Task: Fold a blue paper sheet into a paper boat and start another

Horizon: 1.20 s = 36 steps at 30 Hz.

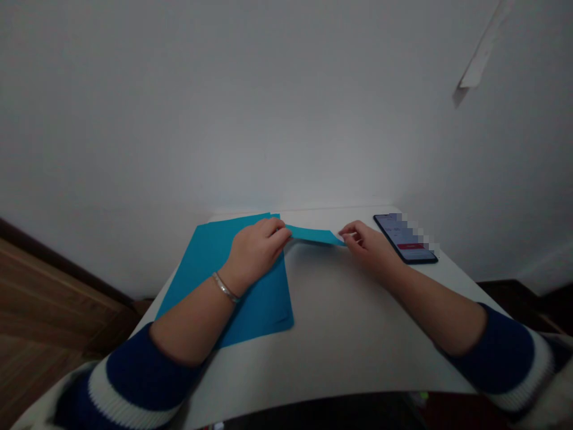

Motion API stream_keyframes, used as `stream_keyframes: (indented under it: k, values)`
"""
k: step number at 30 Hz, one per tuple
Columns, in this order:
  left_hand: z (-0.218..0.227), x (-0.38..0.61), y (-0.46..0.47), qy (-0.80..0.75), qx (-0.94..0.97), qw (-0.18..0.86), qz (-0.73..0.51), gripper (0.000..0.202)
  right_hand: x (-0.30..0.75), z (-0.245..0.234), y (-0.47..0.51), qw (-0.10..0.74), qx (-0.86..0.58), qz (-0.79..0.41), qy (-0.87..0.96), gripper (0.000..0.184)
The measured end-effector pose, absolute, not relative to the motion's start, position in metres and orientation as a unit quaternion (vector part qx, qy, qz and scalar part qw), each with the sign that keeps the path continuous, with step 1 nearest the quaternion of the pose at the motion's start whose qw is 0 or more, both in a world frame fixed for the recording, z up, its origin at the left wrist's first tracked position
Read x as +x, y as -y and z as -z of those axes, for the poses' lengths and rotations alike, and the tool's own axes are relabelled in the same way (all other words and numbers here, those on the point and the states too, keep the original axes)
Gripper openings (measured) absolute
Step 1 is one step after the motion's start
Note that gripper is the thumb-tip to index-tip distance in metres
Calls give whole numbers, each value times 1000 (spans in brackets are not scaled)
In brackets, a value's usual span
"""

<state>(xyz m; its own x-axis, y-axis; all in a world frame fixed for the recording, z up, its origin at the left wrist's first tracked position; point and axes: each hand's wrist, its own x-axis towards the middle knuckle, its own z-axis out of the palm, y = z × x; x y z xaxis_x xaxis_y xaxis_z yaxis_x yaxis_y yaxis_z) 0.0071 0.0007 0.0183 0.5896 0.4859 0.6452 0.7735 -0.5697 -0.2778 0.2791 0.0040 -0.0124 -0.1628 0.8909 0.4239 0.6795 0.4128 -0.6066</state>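
A small piece of blue paper is stretched between my two hands, slightly above the white table. My left hand pinches its left end, over the right part of some larger blue sheets. With closed fingertips, my right hand grips the strip's right end. The larger sheets lie flat, partly covered by my left hand and forearm. A silver bracelet circles my left wrist.
A phone with a lit screen lies at the right of the white table. Behind the table rises a pale wall. Brown wooden furniture stands at the left.
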Motion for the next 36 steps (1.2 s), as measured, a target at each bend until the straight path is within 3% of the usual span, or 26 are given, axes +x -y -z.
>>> stream_keyframes:
  k: [4, 7, 10, 13, 14, 16, 18, 21, 27, 30, 33, 36]
  values:
    - [-20, 10, 4, 339, -862, 251, 280, 19, 274, 24, -11, 423, -522, -261, 694, 40]
    - [-19, 13, 4, 334, -869, 140, 337, 16, 274, 30, -17, 480, -501, -281, 663, 66]
    - [-13, 17, -2, 366, -822, -9, 436, 10, 277, 32, -21, 525, -476, -280, 648, 80]
    - [-7, 20, -10, 404, -726, -171, 530, 41, 279, 32, -22, 525, -454, -261, 671, 73]
    - [-5, 20, -12, 408, -701, -204, 548, 43, 280, 32, -22, 519, -447, -257, 682, 67]
    - [-5, 19, -14, 425, -685, -237, 541, 31, 280, 32, -21, 509, -436, -252, 698, 56]
    - [-7, 18, -13, 444, -700, -230, 510, 16, 280, 31, -19, 501, -448, -241, 700, 47]
    - [-11, 16, -10, 435, -738, -170, 487, 14, 279, 24, -13, 480, -490, -194, 701, 41]
    - [-14, 19, -6, 395, -792, -101, 454, 18, 276, 6, 0, 530, -428, 18, 732, 60]
    - [-14, 21, -5, 395, -793, -115, 449, 22, 275, 1, 4, 489, -378, 98, 780, 44]
    - [-14, 23, -4, 397, -788, -151, 445, 25, 274, 0, 6, 416, -322, 78, 847, 29]
    - [-13, 23, -4, 386, -794, -185, 432, 27, 272, 4, 7, 369, -321, 24, 872, 35]
